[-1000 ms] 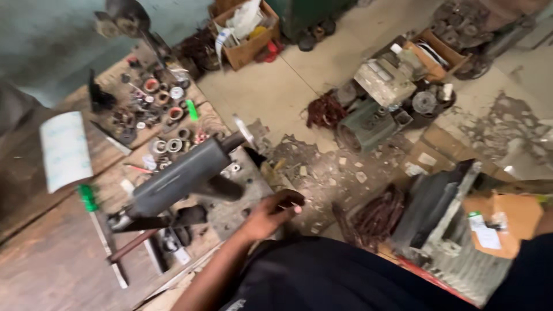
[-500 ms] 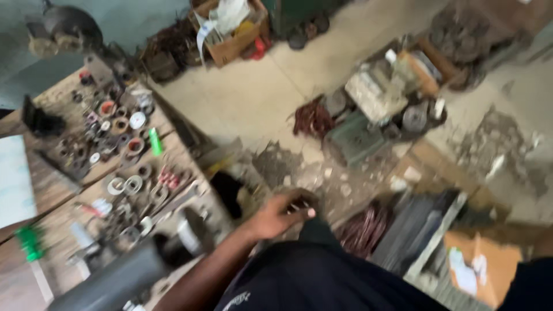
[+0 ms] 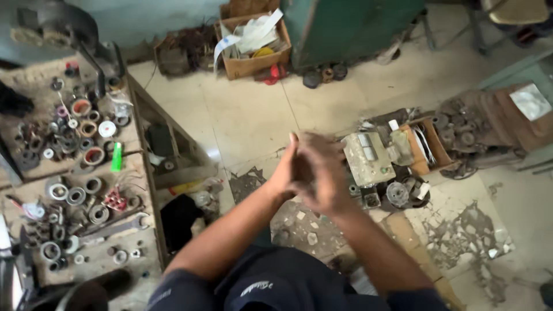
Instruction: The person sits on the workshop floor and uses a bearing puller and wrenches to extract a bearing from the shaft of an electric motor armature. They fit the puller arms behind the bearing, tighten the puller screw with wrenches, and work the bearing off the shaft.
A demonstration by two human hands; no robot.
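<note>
At the centre of the frame the left hand [image 3: 286,170] and right hand [image 3: 322,173] are pressed together, palm against palm, fingers mostly straight and pointing up; nothing shows between them (a small thing could be hidden there, I cannot tell). Both bare forearms rise from dark sleeves at the bottom edge.

Just right of the hands, on the floor [image 3: 253,121], sits a pale boxy machine part [image 3: 368,158], with a small open box [image 3: 429,147] of dark parts beside it. Below these the floor tiles are cracked and broken.

Along the left of the frame runs a wooden desk [image 3: 34,167] crowded with metal rings and bearings [image 3: 75,196], a green lighter [image 3: 117,156], a red part [image 3: 117,200] and a spanner [image 3: 115,227].

At upper centre stands a cardboard box [image 3: 253,60] stuffed with paper, next to a green cabinet [image 3: 351,26].
</note>
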